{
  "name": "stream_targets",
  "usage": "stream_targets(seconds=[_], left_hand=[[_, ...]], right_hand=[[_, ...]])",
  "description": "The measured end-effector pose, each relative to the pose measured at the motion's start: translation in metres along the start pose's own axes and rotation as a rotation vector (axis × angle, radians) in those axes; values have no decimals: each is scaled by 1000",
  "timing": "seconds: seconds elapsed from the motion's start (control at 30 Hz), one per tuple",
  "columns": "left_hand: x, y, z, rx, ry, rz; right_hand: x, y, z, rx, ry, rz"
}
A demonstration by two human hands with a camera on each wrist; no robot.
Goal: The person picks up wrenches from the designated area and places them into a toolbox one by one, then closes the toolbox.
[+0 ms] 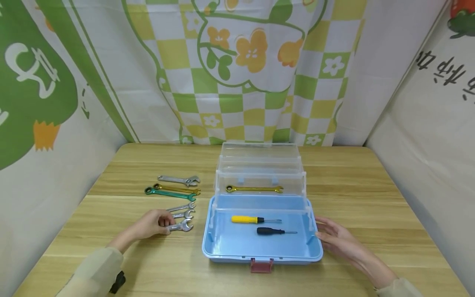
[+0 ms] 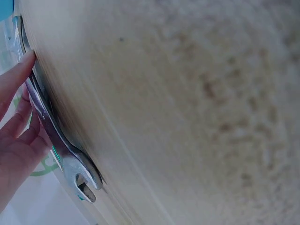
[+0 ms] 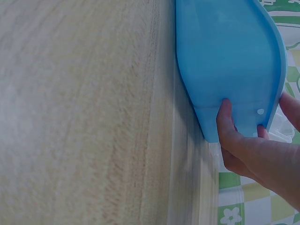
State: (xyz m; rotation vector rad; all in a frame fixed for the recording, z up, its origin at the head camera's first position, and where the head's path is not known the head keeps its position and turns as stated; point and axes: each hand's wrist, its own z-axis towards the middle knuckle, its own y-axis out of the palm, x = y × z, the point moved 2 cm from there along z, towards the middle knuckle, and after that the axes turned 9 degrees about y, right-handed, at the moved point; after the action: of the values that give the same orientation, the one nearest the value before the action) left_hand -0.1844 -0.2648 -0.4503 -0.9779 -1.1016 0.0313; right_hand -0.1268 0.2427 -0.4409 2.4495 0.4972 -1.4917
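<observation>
My left hand (image 1: 154,224) pinches the shaft of a silver wrench (image 1: 182,225), thumb on one side and fingers on the other. In the left wrist view, the wrench's open jaw end points away from the fingers, close to the tabletop. Two more silver wrenches, the nearer wrench (image 1: 184,214) and the farther wrench (image 1: 183,207), lie just beyond, partly hidden by the hand. At the right end of an open blue toolbox (image 1: 222,249), my right hand (image 1: 339,239) holds the side, thumb at the rim and fingers against the outer wall (image 3: 220,70).
Inside the toolbox lie a yellow screwdriver (image 1: 246,220) and a black screwdriver (image 1: 272,231). A gold wrench (image 1: 254,189) sits in its raised clear tray (image 1: 219,177). Left of it lie an adjustable wrench (image 1: 176,180), another gold wrench (image 1: 176,188) and a green wrench (image 1: 168,193).
</observation>
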Motion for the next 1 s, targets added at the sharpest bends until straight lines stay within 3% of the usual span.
stream_targets(seconds=[0.1, 0.23, 0.6, 1.0], left_hand=[[1, 0, 0, -21, -81, -10], [2, -1, 1, -28, -123, -31], [0, -2, -1, -14, -124, -108], [11, -5, 1, 3, -125, -74]], right_hand=[[1, 0, 0, -6, -4, 3], [3, 0, 0, -13, -6, 10], [3, -1, 0, -20, -12, 26], [2, 0, 0, -19, -18, 21]])
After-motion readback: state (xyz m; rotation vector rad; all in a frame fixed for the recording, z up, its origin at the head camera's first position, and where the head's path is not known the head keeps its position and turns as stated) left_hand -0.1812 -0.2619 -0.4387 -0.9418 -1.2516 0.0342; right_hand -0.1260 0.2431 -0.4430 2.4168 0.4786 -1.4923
